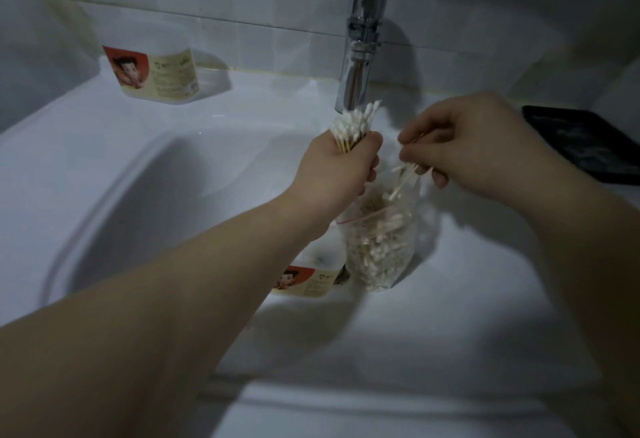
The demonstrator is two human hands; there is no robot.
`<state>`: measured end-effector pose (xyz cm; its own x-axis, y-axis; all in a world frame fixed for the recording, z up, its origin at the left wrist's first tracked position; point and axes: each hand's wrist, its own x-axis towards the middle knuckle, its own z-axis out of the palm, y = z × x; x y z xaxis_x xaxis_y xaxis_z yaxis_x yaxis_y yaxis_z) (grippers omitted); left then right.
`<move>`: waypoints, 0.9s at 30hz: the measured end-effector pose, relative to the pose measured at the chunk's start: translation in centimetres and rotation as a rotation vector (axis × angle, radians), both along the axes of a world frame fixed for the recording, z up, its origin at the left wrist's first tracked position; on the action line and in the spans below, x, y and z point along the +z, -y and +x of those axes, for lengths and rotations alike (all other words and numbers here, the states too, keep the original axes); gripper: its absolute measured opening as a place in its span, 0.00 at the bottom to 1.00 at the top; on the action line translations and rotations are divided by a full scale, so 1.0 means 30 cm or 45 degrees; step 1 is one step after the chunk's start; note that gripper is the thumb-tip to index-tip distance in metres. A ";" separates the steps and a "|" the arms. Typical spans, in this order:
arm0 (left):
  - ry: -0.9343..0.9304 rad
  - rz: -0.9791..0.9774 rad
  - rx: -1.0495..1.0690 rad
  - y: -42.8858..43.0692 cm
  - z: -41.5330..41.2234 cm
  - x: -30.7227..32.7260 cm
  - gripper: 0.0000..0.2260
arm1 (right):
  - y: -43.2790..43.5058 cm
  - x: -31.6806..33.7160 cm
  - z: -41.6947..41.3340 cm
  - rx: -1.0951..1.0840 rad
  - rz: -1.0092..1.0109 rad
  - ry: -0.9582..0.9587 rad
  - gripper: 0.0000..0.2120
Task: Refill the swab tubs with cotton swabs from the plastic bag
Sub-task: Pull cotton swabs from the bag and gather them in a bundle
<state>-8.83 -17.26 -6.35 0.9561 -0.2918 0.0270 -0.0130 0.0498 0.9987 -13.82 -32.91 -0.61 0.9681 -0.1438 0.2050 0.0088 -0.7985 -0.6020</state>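
My left hand (pixel 341 164) grips an upright bundle of cotton swabs (pixel 353 124), white tips fanning out above the fist. My right hand (pixel 460 141) pinches a few more swabs (pixel 403 178), which hang down over the mouth of a clear plastic bag (pixel 379 247). The bag stands on the white sink ledge and holds many loose swabs. A swab tub (pixel 306 276) with a red and cream label sits just left of the bag, partly hidden by my left forearm. A second labelled tub (pixel 157 72) stands at the back left of the ledge.
A chrome tap (pixel 362 43) rises behind my hands against the tiled wall. The white basin (pixel 145 195) opens to the left. A dark flat tray (pixel 585 141) lies on the ledge at the right.
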 end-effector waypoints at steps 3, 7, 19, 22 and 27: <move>0.012 0.013 0.000 0.000 0.000 -0.005 0.05 | 0.009 0.022 -0.013 -0.005 0.187 0.053 0.06; -0.003 -0.022 -0.039 0.002 0.001 -0.011 0.05 | 0.000 0.020 -0.017 0.024 0.235 0.045 0.06; 0.094 -0.015 -0.208 0.000 -0.005 -0.009 0.07 | -0.029 -0.023 0.012 0.018 0.346 0.077 0.07; 0.088 0.024 -0.204 0.000 0.000 -0.007 0.07 | -0.028 -0.033 0.017 -0.009 0.508 0.065 0.08; 0.088 -0.020 -0.279 -0.003 -0.002 -0.009 0.06 | -0.040 -0.055 0.036 -0.050 0.738 0.057 0.04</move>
<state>-8.90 -17.17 -6.61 0.8655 -0.4915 0.0963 -0.0686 0.0742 0.9949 -12.73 -31.72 -2.26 0.9521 -0.2802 0.1224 0.0212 -0.3388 -0.9406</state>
